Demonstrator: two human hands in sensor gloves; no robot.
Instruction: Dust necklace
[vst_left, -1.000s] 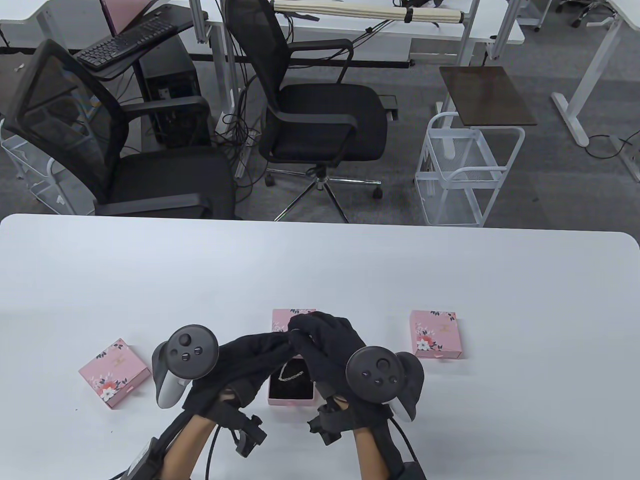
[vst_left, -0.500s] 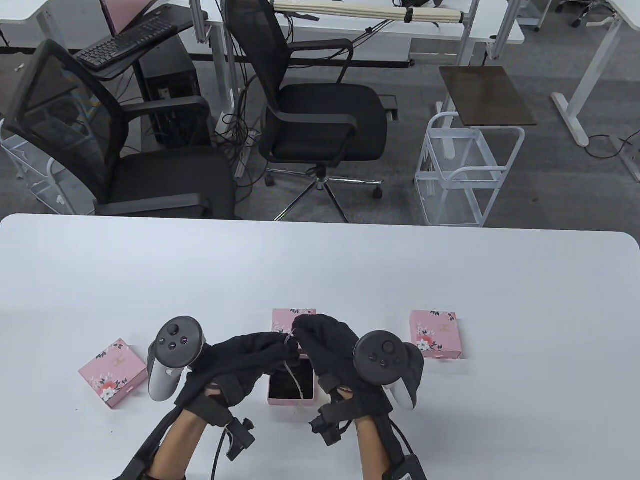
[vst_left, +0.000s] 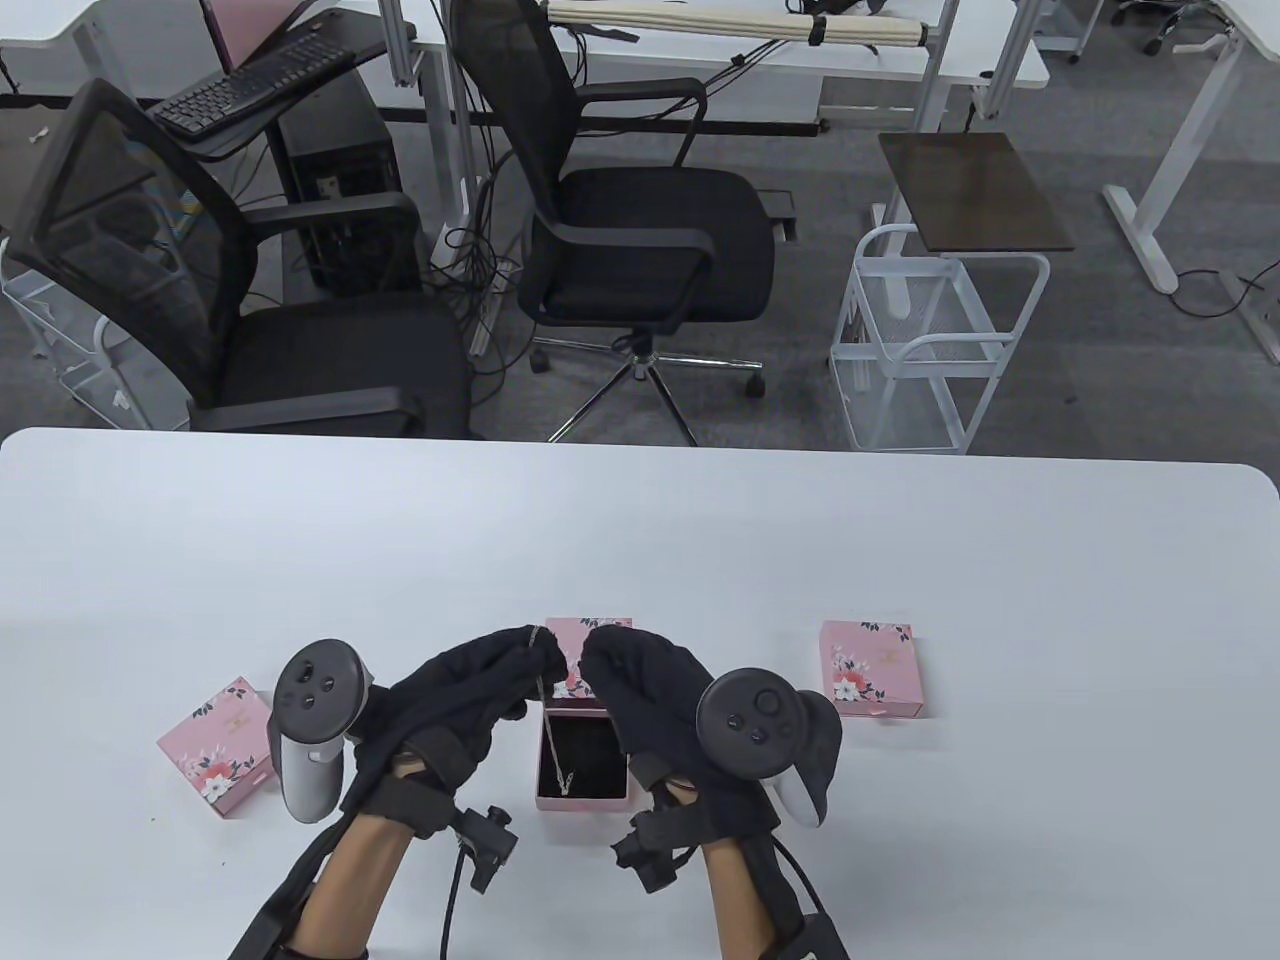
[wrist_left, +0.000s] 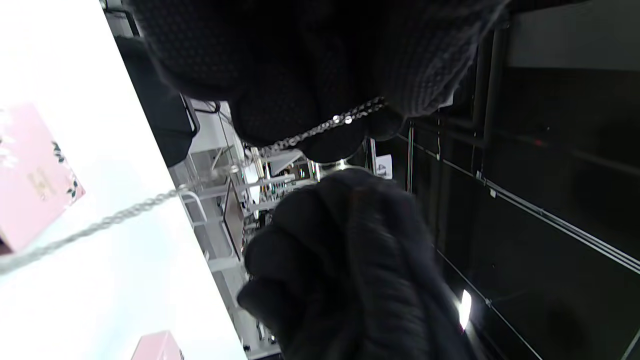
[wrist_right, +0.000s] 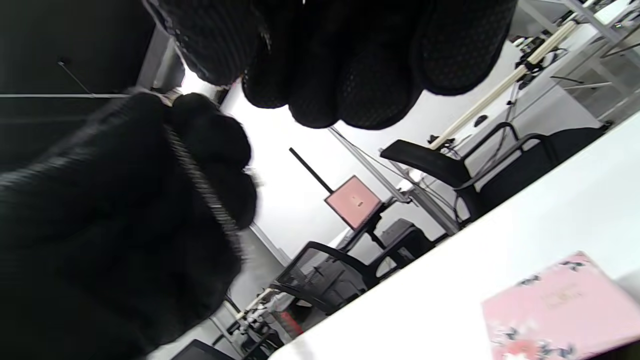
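A thin silver necklace (vst_left: 545, 720) hangs from the fingertips of my left hand (vst_left: 537, 645), which pinch its upper end. Its lower end dangles into the open pink box (vst_left: 585, 798) with a black lining. In the left wrist view the chain (wrist_left: 320, 127) crosses my left fingers (wrist_left: 300, 75) and runs down to the left. My right hand (vst_left: 600, 655) hovers just right of the chain with curled fingers, and I see nothing in it. The right wrist view shows my bunched right fingers (wrist_right: 340, 65) and the chain (wrist_right: 200, 185) on the left glove.
A pink floral lid (vst_left: 575, 640) lies just behind the open box. Two closed pink boxes sit on the white table (vst_left: 700, 540), one at the left (vst_left: 228, 745) and one at the right (vst_left: 868, 668). Office chairs stand beyond the far edge.
The necklace lay in the box a second ago. Both hands met at it and pulled it up; now the hands have parted and it hangs from my left fingers.
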